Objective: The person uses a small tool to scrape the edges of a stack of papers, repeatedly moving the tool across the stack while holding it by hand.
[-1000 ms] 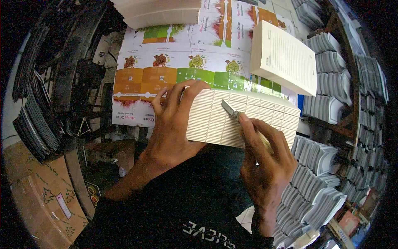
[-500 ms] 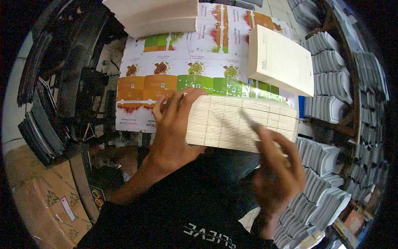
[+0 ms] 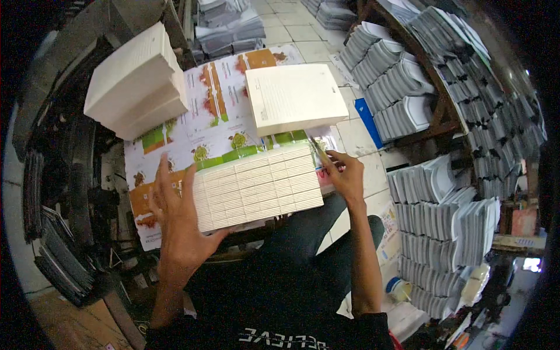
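Note:
A block of cream book sections [image 3: 256, 186] lies in front of me, its ridged spine crossed by rows of stitching and turned toward me. My left hand [image 3: 182, 224] is at the block's left end, fingers spread and thumb by its lower corner; whether it touches is hard to tell. Off the block's right end, my right hand [image 3: 348, 178] pinches a slim tool [image 3: 318, 151] with a narrow, dark tip. The tool's exact kind is unclear. Beneath the block is a worktop covered with printed sheets [image 3: 195, 125] in orange, green and white.
A second cream paper block [image 3: 297, 96] lies just beyond, and a taller stack [image 3: 137, 87] stands at far left. Tied grey-white paper bundles [image 3: 423, 216] line the right side along the tiled floor [image 3: 350, 140]. Dark shelving [image 3: 70, 157] runs along the left.
My right hand has moved from over the spine to beyond the block's right end, still holding the tool. My left hand's fingers have come off the block's top and spread. The view has shifted.

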The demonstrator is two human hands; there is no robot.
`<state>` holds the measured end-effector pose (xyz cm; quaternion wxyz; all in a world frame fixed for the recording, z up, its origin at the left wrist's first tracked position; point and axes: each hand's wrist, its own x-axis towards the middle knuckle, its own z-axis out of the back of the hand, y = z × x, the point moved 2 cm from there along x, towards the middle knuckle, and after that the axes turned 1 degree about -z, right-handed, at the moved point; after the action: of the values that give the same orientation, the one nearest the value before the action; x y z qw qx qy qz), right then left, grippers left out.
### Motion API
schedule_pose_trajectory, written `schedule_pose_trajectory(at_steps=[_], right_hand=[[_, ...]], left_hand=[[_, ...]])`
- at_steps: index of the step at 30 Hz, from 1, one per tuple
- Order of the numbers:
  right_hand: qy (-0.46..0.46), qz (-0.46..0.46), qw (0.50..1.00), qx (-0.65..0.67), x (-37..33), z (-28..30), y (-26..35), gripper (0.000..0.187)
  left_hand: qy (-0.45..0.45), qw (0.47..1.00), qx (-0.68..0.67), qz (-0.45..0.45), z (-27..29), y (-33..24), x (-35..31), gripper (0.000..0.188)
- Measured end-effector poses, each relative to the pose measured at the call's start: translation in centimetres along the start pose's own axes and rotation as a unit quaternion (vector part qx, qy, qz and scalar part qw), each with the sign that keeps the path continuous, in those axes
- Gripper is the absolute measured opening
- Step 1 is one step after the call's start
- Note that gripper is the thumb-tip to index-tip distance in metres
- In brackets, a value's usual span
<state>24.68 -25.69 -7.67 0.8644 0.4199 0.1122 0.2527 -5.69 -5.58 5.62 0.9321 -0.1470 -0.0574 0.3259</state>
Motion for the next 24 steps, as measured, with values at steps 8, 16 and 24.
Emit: schedule_pose_trajectory(at_steps=[8,16,24], right_hand=[[-0.267,0.169,0.947,-0.059,-6.9,1.5,9.5,0.049],[-0.055,0.447,0.881,-0.143,-14.8,-2.7,10.6,0.047],[-0.051,0.422,0.875,-0.230,-16.3,-2.3,12.4,0.024]], left_hand=[[0.144,0.965,0.024,-0.220,0.6,-1.7,5.3,0.124],[0.317,0.894,-0.206,-0.243,-1.0,-0.2,11.5,0.108],[0.341,0.890,-0.197,-0.230,-1.1,0.4,12.8,0.103]])
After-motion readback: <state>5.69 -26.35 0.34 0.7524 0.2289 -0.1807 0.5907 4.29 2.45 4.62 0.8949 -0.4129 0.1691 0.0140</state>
